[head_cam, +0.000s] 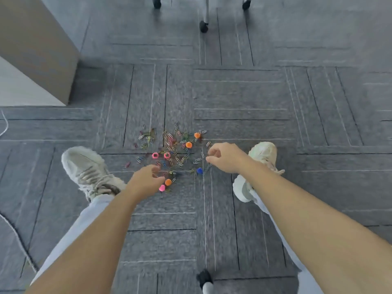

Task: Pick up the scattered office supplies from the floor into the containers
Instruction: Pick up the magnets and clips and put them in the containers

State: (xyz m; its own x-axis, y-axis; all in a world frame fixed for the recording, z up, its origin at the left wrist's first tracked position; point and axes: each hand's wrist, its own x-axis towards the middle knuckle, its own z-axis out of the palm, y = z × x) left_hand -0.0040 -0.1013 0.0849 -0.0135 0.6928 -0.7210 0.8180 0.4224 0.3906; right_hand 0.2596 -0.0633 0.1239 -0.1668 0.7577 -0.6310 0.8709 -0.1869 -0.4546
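Several coloured paper clips lie scattered on the grey carpet between my two shoes. Among them are round magnets or pins: orange ones, pink ones and a blue one. My left hand hovers low over the near edge of the pile, fingers curled beside an orange piece and a pink piece. My right hand is at the pile's right edge, fingers curled and pinched near a few clips. Whether either hand holds something is hidden. No container is in view.
My white shoes flank the pile. A beige cabinet stands at the far left. Chair castors are at the top, another castor near the bottom. A white cable runs along the left floor.
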